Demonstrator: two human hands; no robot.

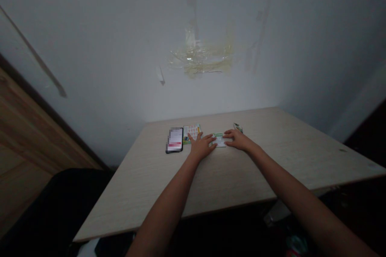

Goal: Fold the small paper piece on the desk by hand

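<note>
A small white card or sheet with a green top band [219, 140] lies flat on the table between my hands. My left hand [201, 146] rests with fingers spread, its fingertips at the card's left edge. The thumb side and the other fingers reach over a colourful printed sheet [190, 129] just behind it. From the right, my right hand [237, 140] touches the card's right edge with its fingers stretched out and apart. A phone with a lit screen [174, 140] lies to the left of the printed sheet. The card's print is too small to read.
The pale wooden table [241, 176] runs back to a grey wall [120, 48] with peeling tape [208, 58]. A small dark and white item [238, 127] lies behind my right hand. A dark chair-like shape [69, 204] stands at the left.
</note>
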